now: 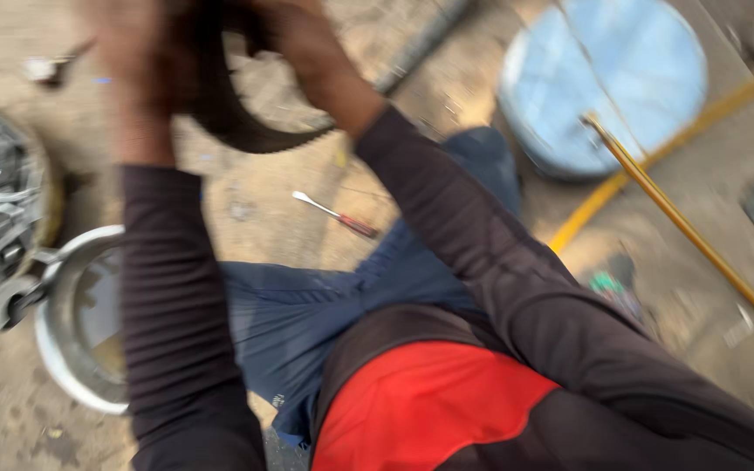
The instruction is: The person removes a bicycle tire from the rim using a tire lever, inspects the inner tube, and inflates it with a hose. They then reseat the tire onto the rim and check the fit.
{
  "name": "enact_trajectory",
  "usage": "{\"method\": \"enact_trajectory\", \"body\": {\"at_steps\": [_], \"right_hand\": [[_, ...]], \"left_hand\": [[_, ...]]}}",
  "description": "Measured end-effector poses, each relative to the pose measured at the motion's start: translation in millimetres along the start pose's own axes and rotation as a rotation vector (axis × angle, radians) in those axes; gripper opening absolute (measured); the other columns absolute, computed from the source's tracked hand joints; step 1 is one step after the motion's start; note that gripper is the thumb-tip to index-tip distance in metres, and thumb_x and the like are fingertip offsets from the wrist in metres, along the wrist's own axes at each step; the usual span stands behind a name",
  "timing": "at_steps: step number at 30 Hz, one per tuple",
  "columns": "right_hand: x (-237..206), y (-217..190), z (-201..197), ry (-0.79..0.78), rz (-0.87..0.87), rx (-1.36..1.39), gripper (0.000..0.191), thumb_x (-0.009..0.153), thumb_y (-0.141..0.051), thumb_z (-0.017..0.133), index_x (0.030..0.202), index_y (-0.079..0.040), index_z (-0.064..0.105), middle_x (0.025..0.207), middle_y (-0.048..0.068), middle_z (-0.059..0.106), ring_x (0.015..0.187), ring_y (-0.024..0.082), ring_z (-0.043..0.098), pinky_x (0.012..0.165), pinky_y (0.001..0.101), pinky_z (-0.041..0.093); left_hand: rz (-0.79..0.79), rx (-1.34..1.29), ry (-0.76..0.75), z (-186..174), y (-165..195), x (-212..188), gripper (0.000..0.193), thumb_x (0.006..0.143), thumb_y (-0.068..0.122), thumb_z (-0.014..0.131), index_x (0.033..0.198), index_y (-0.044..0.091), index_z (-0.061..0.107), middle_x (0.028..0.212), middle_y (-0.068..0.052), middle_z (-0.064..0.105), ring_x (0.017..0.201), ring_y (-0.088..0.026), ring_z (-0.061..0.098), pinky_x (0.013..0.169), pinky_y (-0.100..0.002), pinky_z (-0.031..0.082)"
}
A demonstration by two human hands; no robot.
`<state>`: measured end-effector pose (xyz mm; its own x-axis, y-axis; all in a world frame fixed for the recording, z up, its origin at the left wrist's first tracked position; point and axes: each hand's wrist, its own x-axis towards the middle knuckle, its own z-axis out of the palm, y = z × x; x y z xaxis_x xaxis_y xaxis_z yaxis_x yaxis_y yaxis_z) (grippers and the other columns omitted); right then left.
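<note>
Blurrily, both hands, left hand (137,52) and right hand (294,35), grip a black rubber strip (237,122).

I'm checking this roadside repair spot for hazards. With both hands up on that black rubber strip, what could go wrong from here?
1. Both the left hand and right hand grip the rubber strip close to the face; if it slips, it might whip back.
2. The screwdriver lies loose on the ground by the knee and could be knelt on.
3. The metal basin beside the left arm might get knocked.
</note>
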<state>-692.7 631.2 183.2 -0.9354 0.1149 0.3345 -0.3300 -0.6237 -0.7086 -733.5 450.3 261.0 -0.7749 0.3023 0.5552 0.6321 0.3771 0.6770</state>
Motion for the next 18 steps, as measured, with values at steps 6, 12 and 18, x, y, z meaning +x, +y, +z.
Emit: {"method": "enact_trajectory", "body": {"at_steps": [6,12,18], "right_hand": [[-89.1,-0.2,-66.1,0.098,0.014,-0.958,0.039,0.106,-0.034,0.062,0.121,0.002,0.062,0.113,0.015,0.061,0.097,0.025,0.062,0.087,0.0371,0.054],[-266.4,-108.4,-222.7,0.514,-0.072,-1.783,0.037,0.102,-0.017,0.078,0.133,-0.003,0.06,0.136,0.018,0.059,0.132,0.036,0.054,0.112,0.0451,0.045],[-383.6,-158.7,-291.5,0.535,0.264,-2.241,0.045,0.094,-0.034,0.084,0.119,-0.001,0.065,0.114,0.02,0.063,0.112,0.041,0.055,0.094,0.0567,0.041]], "left_hand": [[-0.168,-0.088,-0.065,-6.4,-37.8,-13.2,0.04,0.095,0.042,0.074,0.115,0.007,0.073,0.1,-0.01,0.073,0.089,-0.026,0.07,0.078,-0.039,0.057],[-0.198,-0.119,-0.117,-10.1,-39.7,-11.7,0.041,0.096,0.041,0.074,0.115,0.005,0.073,0.1,-0.009,0.074,0.088,-0.022,0.07,0.077,-0.037,0.057],[-0.199,-0.115,-0.049,-8.8,-44.3,-10.8,0.041,0.097,0.04,0.074,0.115,0.003,0.072,0.1,-0.008,0.075,0.087,-0.019,0.07,0.076,-0.034,0.058]]}}
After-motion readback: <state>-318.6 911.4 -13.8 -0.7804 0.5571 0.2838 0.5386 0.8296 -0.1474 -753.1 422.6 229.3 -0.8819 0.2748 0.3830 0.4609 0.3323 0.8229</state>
